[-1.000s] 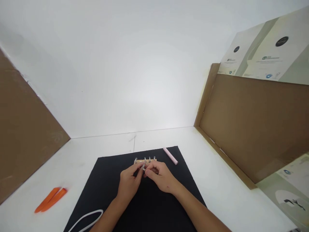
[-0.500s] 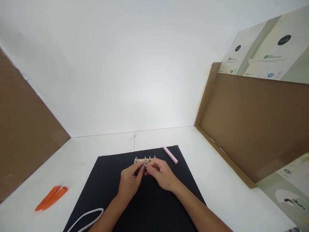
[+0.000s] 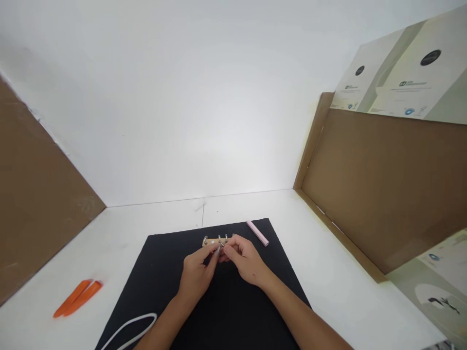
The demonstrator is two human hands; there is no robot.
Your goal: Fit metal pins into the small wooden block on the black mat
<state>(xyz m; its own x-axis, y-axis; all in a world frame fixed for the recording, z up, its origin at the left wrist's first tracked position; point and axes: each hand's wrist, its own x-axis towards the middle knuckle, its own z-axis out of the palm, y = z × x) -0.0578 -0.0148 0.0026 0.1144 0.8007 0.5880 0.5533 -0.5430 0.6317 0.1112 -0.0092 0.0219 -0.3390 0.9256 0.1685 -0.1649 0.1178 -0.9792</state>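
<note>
Small metal post point(image 3: 220, 250) is pinched tight by the fingers of your left hand point(image 3: 197, 276) and your right hand point(image 3: 246, 260), right by a wood strip point(image 3: 210, 242) that has more posts standing on it. The strip lies on a black mat point(image 3: 156, 296). A pink stick point(image 3: 257, 233) lies near your right hand. Orange plastic bits point(image 3: 77, 298) sit on the white table point(image 3: 120, 253), and a white cord point(image 3: 127, 332) lies by your left arm

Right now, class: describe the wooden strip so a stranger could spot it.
On the white table lies a black mat. Near its far edge, beyond the left hand and right hand, sits a wooden strip with a row of metal posts. Unlike the pink stick beside it, it carries metal.
</note>
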